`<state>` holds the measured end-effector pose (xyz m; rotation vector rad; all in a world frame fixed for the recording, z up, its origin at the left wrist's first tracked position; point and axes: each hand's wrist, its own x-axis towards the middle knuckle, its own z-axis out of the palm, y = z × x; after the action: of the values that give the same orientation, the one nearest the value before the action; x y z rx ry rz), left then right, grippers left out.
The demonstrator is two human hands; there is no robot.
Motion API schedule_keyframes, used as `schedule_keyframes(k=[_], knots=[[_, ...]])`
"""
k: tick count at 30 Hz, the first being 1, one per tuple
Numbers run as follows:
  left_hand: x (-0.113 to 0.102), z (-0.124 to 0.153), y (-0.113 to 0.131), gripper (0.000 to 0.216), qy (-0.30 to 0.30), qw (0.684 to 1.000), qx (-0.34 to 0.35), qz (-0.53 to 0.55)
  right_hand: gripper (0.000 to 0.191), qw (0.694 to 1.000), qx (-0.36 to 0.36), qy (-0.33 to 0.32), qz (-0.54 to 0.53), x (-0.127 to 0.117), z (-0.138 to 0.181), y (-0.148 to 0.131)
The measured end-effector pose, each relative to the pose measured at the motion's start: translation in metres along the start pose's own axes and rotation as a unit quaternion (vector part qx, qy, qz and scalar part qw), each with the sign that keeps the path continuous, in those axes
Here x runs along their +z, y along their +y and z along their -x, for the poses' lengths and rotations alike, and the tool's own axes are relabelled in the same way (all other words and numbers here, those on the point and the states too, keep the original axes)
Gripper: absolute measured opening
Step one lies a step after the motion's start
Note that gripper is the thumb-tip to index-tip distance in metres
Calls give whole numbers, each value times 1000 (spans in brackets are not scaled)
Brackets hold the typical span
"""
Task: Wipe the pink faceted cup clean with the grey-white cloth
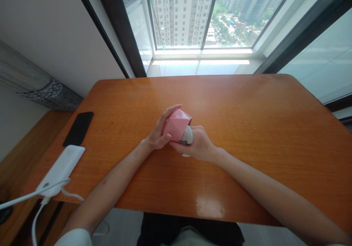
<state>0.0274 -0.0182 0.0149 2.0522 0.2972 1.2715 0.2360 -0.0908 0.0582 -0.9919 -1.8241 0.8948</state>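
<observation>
Above the middle of the table, both hands come together around a pink faceted object [177,124] with flat, shiny, angled sides. My left hand [160,131] is wrapped along its left side, fingers over the top and thumb at the lower front. A rounded whitish-grey piece [187,136] sits against the pink object's lower right side; its kind is unclear, and a bit of white shows below the hand. My right hand [200,143] is closed around this whitish piece, thumb reaching under toward the pink object. The hand hides most of the piece, and I cannot tell whether the two things are joined.
The glossy brown wooden table [261,128] stretches out to the window [203,18]. At the left edge lie a black phone [78,128] and a white power bank [61,169] with white cables [35,194] running off the table, close to my left forearm.
</observation>
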Motion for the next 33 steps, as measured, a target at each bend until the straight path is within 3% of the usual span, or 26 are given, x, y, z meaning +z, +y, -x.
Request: schedule_keyframes(k=[2,4,6,8,10,13,15,18,20,22,25,28,31,33], knots=[[-2,0,-3,106,-4,999,35,-36,48,980,144,21,-138,-5,-5,-11],[-3,0,-6,112,-26,994,77,-77,47,926,241,55,-286,-8,-11,-18],[-2,0,-9,114,-40,989,98,-101,51,869,285,63,-400,-8,-14,-20],[-1,1,-10,111,-39,988,108,-103,57,842,293,50,-450,-4,-14,-19],[2,3,-9,105,-21,989,114,-88,59,857,274,49,-433,0,-10,-17],[5,3,-8,97,10,993,107,-44,60,938,187,5,-291,4,-2,-12],[4,2,-6,93,8,996,87,-16,59,986,83,-45,-139,5,3,-5],[2,1,-3,88,-25,998,57,2,44,995,-68,-50,56,7,7,6],[1,1,-2,88,-37,999,38,6,32,989,-106,-25,103,8,7,9],[1,2,-3,95,-13,1000,16,6,32,995,-73,-13,70,6,6,5],[0,3,-8,109,19,998,46,-34,41,991,97,3,-95,0,0,-8],[-1,1,-11,119,-27,986,130,-100,43,919,249,46,-303,-5,-8,-19],[-1,0,-9,114,-30,982,145,-121,58,856,290,57,-425,-4,-11,-22],[1,1,-7,104,-9,985,133,-109,61,875,272,52,-398,-1,-8,-21]])
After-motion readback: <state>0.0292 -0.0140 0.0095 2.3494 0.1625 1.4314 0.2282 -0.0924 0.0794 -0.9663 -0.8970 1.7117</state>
